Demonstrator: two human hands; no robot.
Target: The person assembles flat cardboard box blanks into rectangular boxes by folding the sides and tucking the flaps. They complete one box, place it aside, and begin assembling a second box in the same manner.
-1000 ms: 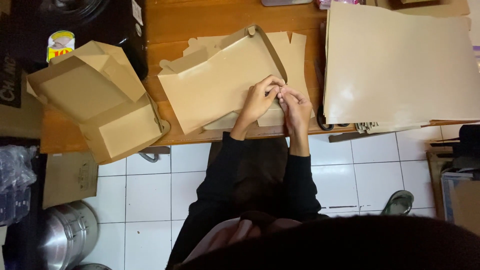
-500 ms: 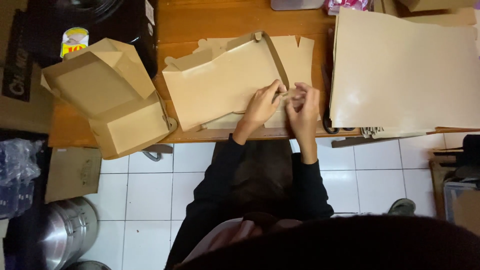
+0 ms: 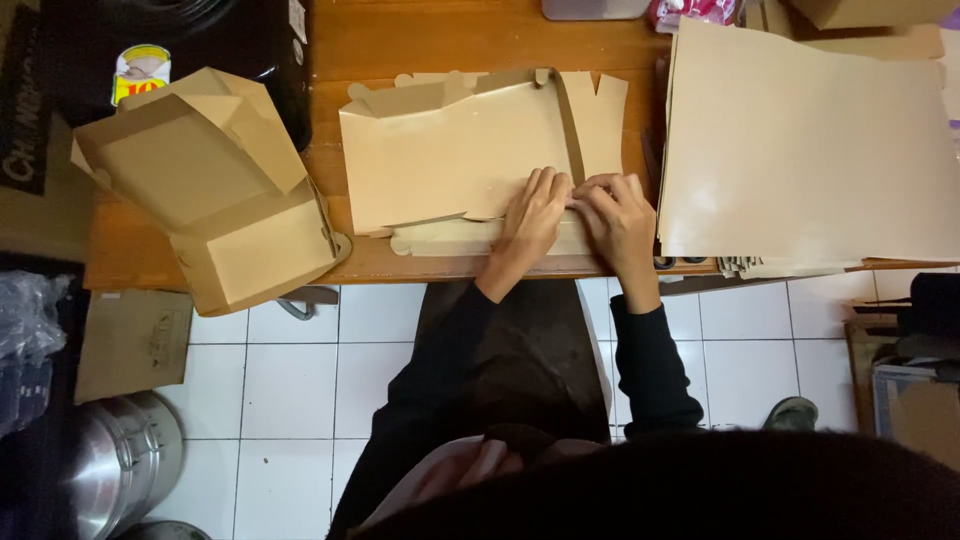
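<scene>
- Left hand (image 3: 533, 215) and right hand (image 3: 618, 218): fingertips together, pinched on the flat box blank (image 3: 455, 160) at its near right edge, on the wooden table (image 3: 440, 40).
- Risk: uneven pressure may skew the crease or tear a tab.

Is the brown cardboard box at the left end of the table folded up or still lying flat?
Folded up. The cardboard box has raised walls and an open lid, overhanging the table edge.

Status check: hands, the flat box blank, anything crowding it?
Left hand and right hand pressing the near edge of the flat cardboard box blank. Folded box left, sheet stack right, both apart.
</scene>
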